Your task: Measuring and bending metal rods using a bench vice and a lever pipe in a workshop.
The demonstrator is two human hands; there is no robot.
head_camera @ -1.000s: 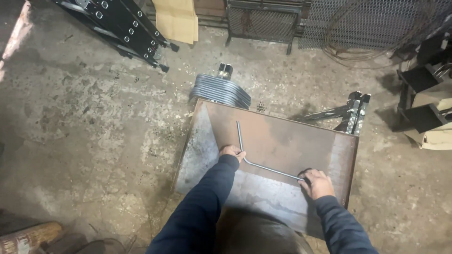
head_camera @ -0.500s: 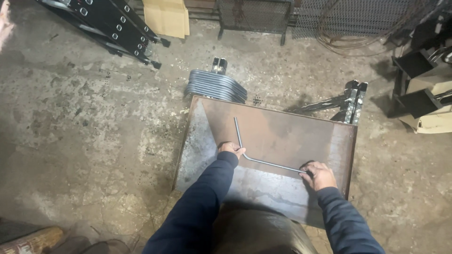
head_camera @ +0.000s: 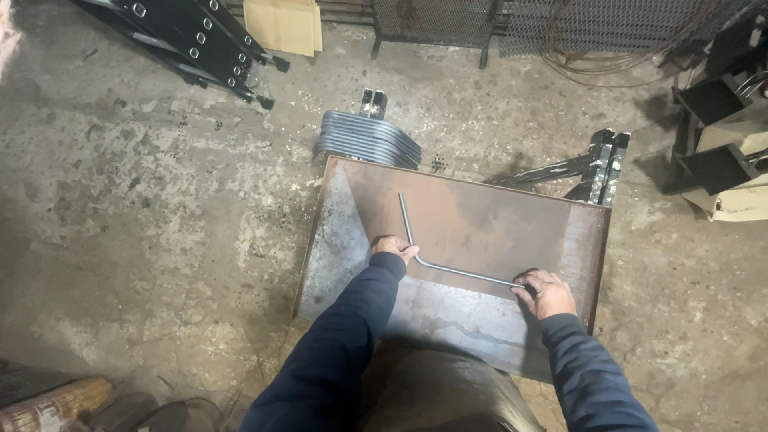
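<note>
Head view shows the left hand [head_camera: 394,247] and right hand [head_camera: 545,293] each closed on the bent rod [head_camera: 448,267] lying on the steel plate [head_camera: 496,216], where uneven pressure could make it skid.

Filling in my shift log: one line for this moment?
left hand: on rod's bend | right hand: on rod's end | bent rod: flat on steel plate
</note>
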